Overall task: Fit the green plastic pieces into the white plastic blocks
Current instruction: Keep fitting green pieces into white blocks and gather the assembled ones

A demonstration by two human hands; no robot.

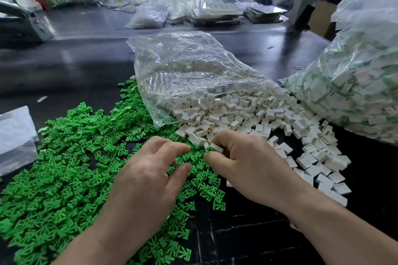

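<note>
Many pronged green pieces | right hand pinches boxy white block | left hand unclear

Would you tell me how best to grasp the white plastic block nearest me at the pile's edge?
Pinch the white plastic block across its flat side faces from above: it lies flat and outermost, with no neighbour on its near side.

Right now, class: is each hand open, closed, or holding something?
Left hand: fingers curled over the green pieces; a grip cannot be told.
Right hand: pinches a white block with a green piece at its end.
</note>
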